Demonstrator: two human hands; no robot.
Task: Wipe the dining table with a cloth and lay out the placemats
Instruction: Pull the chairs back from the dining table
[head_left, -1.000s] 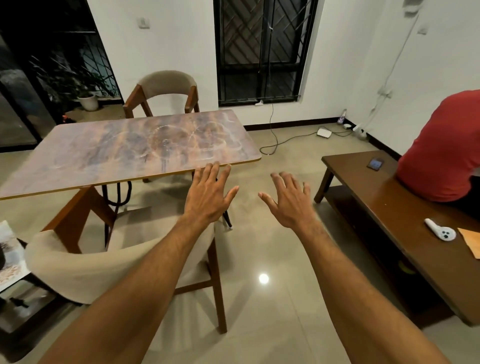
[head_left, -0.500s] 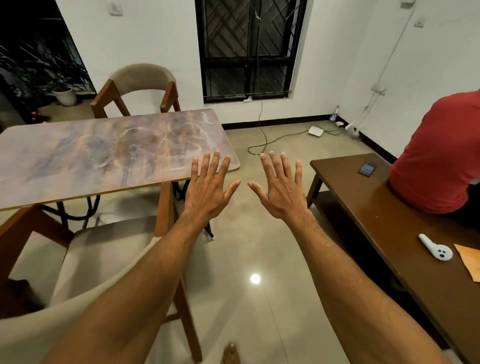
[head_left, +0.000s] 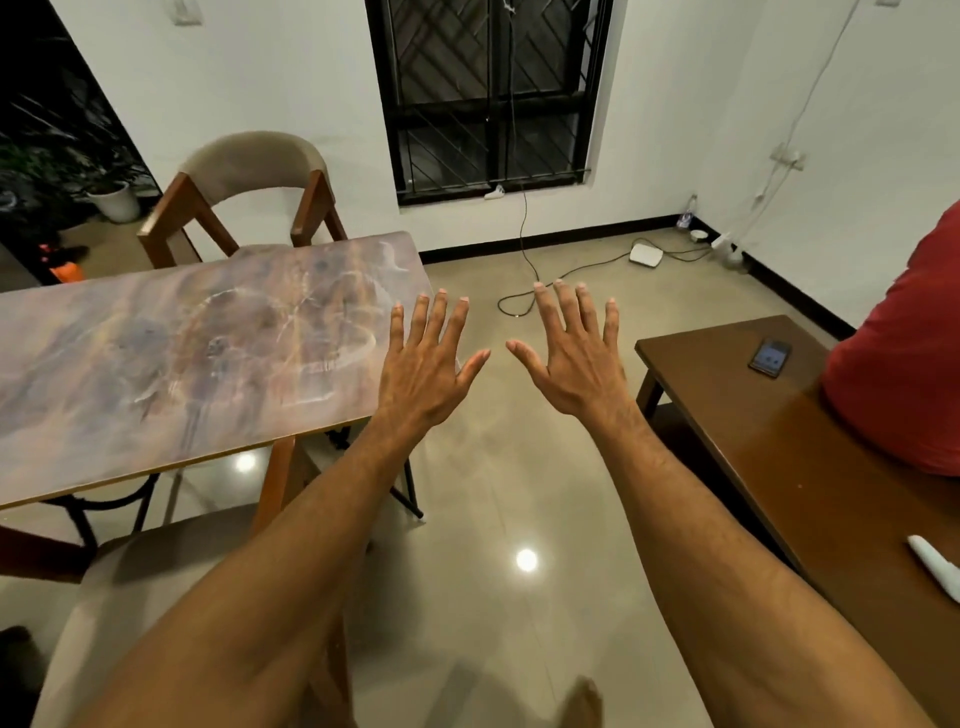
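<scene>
Since no cloth or placemat is in view, the left hand (head_left: 423, 374) and right hand (head_left: 576, 364) hover empty, fingers straight and spread, beside the end of the mottled brown rectangular dining table (head_left: 156, 364)

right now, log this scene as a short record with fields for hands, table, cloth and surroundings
left hand: fingers spread, holds nothing, at the table's right edge
right hand: fingers spread, holds nothing, above the floor
table: marbled purple-brown rectangular dining table, streaky marks on top
cloth, placemats: none in view
chair: beige padded wooden chair at the far side
right side: dark brown wooden bench bearing a black phone
</scene>
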